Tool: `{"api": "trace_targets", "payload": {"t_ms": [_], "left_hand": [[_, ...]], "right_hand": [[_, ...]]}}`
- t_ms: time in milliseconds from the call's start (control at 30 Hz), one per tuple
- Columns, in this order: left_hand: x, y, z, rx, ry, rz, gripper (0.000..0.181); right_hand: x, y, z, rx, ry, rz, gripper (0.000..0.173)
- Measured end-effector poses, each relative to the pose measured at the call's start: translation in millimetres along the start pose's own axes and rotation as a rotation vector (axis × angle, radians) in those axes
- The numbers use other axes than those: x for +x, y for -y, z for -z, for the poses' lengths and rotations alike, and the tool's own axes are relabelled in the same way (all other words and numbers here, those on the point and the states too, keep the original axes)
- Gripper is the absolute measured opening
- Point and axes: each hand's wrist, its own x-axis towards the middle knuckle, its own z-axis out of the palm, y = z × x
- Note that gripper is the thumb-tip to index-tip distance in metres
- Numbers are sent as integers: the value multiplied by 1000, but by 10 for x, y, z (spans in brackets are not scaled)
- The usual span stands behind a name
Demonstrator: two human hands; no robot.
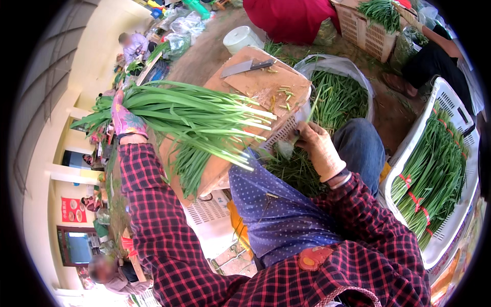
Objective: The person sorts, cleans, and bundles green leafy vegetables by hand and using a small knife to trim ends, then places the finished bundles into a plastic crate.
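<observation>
My left hand point(128, 119), in a pink floral glove, grips a large bunch of garlic chives point(199, 111) by its leafy part. Their pale cut ends point right, above a cardboard-topped crate point(218, 82). More loose chives point(191, 169) lie on the cardboard beneath the bunch. Over my lap, my right hand point(320, 147) wears a cream work glove and pinches a thin green stalk point(313, 109). A cleaver point(245, 68) with a dark handle rests flat at the far end of the cardboard, with several short stem trimmings point(285, 94) nearer me.
Right of me a white plastic basket point(393, 174) holds chive bundles point(433, 172) tied with red bands. A clear bag of leaves point(337, 96) stands beyond my knee. Farther off are a white bucket point(241, 38), another crate point(364, 32) and people seated among produce.
</observation>
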Motion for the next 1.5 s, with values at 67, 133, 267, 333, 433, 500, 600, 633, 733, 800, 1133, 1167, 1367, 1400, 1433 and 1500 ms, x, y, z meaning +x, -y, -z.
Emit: {"api": "trace_targets", "payload": {"t_ms": [67,133,267,333,433,500,600,633,733,800,1133,1167,1367,1400,1433,1500], "left_hand": [[-102,-41,-65,4,-13,-22,27],[-69,-23,33,-10,11,0,27],[-176,86,-61,-6,13,41,29],[-214,117,-183,-2,22,0,29],[-324,28,-167,-28,96,66,30],[-353,13,-91,9,67,29,34],[-318,88,0,29,74,-26,39],[-334,101,22,21,47,3,40],[-321,81,214,62,-61,-11,43],[-187,23,518,21,-36,-20,43],[-189,-145,723,-27,52,-97,43],[-211,-105,574,-54,67,-78,43],[-353,-340,611,-141,142,25,40],[-428,-351,629,-188,256,-35,38],[-408,-316,674,-191,243,9,38],[-301,-318,804,-196,221,92,38]], "right_hand": [[32,-124,215,-170,-2,-31,25],[-87,-48,50,-393,63,-38,26],[29,87,-337,-311,316,25,41],[228,33,-427,-329,377,264,39],[329,9,-637,-186,367,311,35],[240,143,-754,359,281,-186,34],[204,31,-676,464,363,-87,32],[174,2,-644,508,365,-76,31],[1,2,-370,36,364,172,24],[-125,-9,-150,-299,377,415,25],[125,-49,-549,-302,486,-3,47],[236,-87,-599,-242,478,175,40],[1,107,-502,-420,536,406,25],[-48,75,-352,-373,580,277,26],[-113,-6,-220,-280,493,118,24],[-101,-202,-33,-39,192,-258,30]]}}
